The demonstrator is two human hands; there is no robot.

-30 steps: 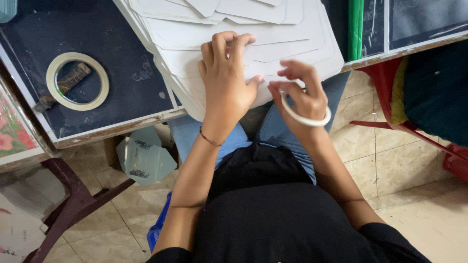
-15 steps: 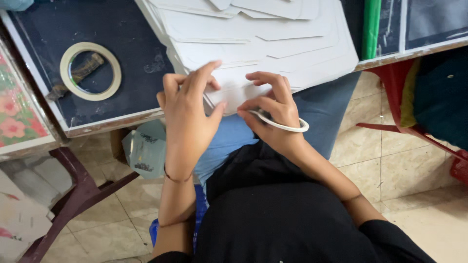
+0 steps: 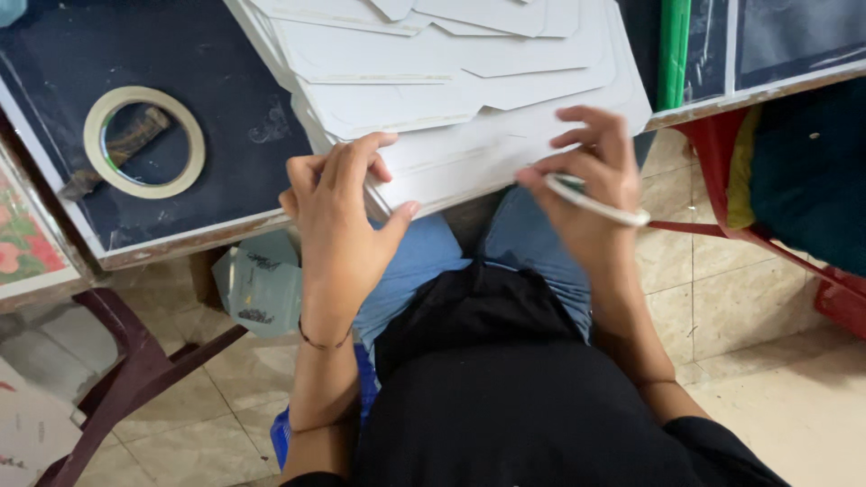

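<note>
Head view: my left hand rests fingers-spread on the near edge of the white card stack overhanging the dark table. My right hand pinches 1 thin tape ring — against the stack's edge, above my lap.

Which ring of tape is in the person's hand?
The thin white tape ring, held in the right hand. The other, wider cream tape roll lies flat on the dark table, away from both hands.

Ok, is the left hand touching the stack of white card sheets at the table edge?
Touching. The head view shows the left hand with its thumb pressed on the near edge of the white card stack.
</note>
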